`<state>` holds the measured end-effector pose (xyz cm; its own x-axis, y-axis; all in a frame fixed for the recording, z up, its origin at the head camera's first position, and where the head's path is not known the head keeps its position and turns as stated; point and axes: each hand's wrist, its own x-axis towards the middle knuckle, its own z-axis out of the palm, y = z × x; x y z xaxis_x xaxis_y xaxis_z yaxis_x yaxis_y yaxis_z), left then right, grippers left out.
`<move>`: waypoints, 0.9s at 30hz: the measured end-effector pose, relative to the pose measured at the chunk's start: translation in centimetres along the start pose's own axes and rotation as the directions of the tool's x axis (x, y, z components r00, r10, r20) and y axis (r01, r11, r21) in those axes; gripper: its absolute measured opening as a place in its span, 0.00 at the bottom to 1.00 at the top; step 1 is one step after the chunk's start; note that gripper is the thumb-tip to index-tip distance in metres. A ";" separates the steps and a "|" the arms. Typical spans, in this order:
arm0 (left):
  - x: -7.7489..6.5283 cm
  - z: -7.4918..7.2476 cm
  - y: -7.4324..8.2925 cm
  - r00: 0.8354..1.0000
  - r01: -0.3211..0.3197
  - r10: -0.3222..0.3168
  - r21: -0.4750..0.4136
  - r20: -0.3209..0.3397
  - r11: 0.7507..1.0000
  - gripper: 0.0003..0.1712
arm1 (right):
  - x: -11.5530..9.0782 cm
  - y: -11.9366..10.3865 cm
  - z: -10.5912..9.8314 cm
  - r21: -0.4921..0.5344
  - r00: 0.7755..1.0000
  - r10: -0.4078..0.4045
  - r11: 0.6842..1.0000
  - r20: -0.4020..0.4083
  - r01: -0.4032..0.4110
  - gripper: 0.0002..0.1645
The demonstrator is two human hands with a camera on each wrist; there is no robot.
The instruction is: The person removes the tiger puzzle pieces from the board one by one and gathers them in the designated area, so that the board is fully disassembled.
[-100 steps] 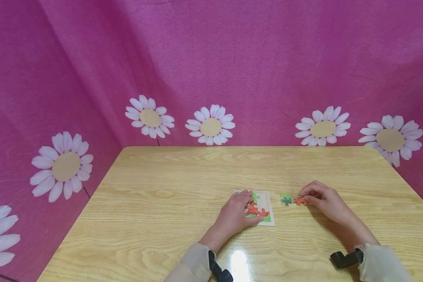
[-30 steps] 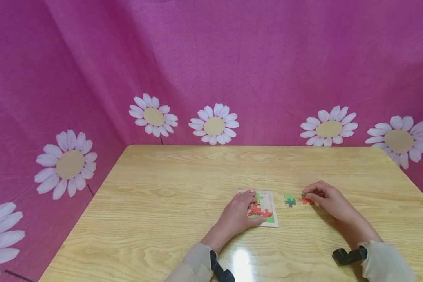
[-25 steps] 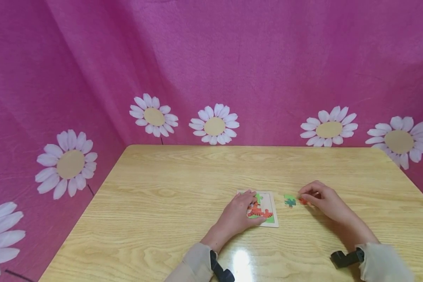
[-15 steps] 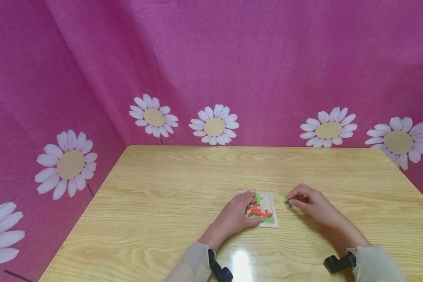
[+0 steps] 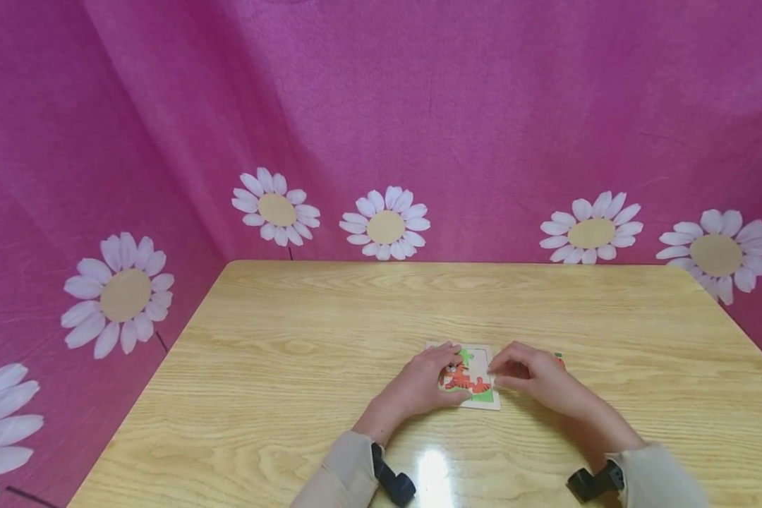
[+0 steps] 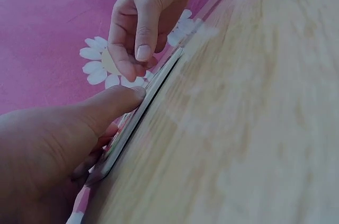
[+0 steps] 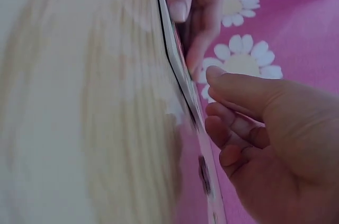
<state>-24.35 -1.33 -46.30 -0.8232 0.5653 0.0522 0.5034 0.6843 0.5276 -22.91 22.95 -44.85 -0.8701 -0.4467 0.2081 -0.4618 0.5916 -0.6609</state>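
Note:
My left hand point(image 5: 425, 381) holds the small square jigsaw puzzle board point(image 5: 497, 402) on the table. Its thumb rests on the near edge, and its fingers reach over the left part. Orange tiger pieces point(image 5: 476, 384) and green ones sit in the pale frame; a bare patch shows at its upper right. At the board's right edge hovers my right hand point(image 5: 540, 377), thumb and forefinger close together. I see no piece between these fingertips in any view, though they may hide one. Beyond its knuckles a red-and-green puzzle piece point(image 5: 559, 360) shows partly on the table.
The wooden table point(image 5: 330, 317) reaches back to a pink curtain point(image 5: 381, 106) printed with daisies. Black wrist cameras, such as the left one point(image 5: 396, 487), sit on both sleeves near the table surface.
My right hand slid the red-and-green piece about, then moved left onto the green piece, and from there to the board's right edge. The green piece is now out of sight. My left hand stayed.

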 end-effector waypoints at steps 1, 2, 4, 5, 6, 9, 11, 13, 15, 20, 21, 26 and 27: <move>0.0 0.0 0.0 1.000 0.004 -0.004 0.000 0.001 1.000 0.36 | 0.1 -0.2 0.1 -0.011 1.000 0.009 1.000 0.016 -0.009 0.09; 0.0 0.0 -0.1 1.000 0.007 -0.007 -0.001 0.001 1.000 0.36 | 0.2 -0.3 0.2 -0.023 0.999 0.016 1.000 0.029 -0.015 0.09; 0.1 0.0 -0.1 1.000 0.014 -0.014 0.004 0.005 1.000 0.36 | 0.3 -0.6 0.5 -0.039 0.998 0.036 0.999 0.058 -0.033 0.10; 0.1 0.0 -0.1 1.000 0.015 -0.015 0.003 0.006 1.000 0.36 | 0.4 -0.7 0.6 -0.045 0.997 0.038 0.998 0.071 -0.035 0.11; 0.1 0.0 -0.1 1.000 0.012 -0.012 0.000 0.005 1.000 0.36 | 0.5 -0.9 0.7 -0.060 0.996 0.035 0.998 0.080 -0.030 0.11; 0.1 0.0 -0.1 1.000 0.004 -0.004 -0.009 0.003 1.000 0.36 | 0.6 -1.1 1.1 -0.099 0.995 0.013 0.995 0.098 -0.003 0.11; 0.1 0.1 -0.2 1.000 0.004 -0.004 -0.011 0.003 1.000 0.36 | 0.6 -1.3 1.2 -0.116 0.994 -0.003 0.993 0.106 0.015 0.11; 0.1 0.1 -0.2 1.000 0.006 -0.006 -0.014 -0.001 1.000 0.36 | 0.7 -1.4 1.3 -0.122 0.993 -0.012 0.992 0.115 0.026 0.11; 0.1 0.1 -0.2 1.000 0.007 -0.007 -0.014 -0.005 1.000 0.36 | 0.8 -1.5 1.3 -0.115 0.992 -0.012 0.993 0.123 0.026 0.11; 0.1 0.1 -0.1 1.000 -0.003 0.003 -0.008 -0.013 1.000 0.36 | 0.9 -1.5 1.3 -0.077 0.990 -0.002 0.997 0.139 0.013 0.12; 0.1 0.1 -0.1 1.000 -0.004 0.004 -0.006 -0.014 1.000 0.36 | 0.9 -1.4 1.4 -0.070 0.991 -0.001 0.997 0.137 0.011 0.12; 0.1 0.2 -0.1 1.000 -0.001 0.000 -0.011 -0.014 1.000 0.37 | 0.6 -1.2 1.6 -0.041 0.995 0.002 0.999 0.104 0.002 0.11; 0.1 0.2 -0.1 1.000 0.000 -0.001 -0.011 -0.014 1.000 0.37 | 0.5 -1.2 1.7 -0.033 0.995 0.004 0.999 0.096 -0.001 0.11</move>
<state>-24.43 -1.27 -46.52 -0.8272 0.5583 0.0639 0.5002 0.6797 0.5365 -22.51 20.87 -45.18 -0.8516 -0.5066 0.1350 -0.4661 0.6138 -0.6371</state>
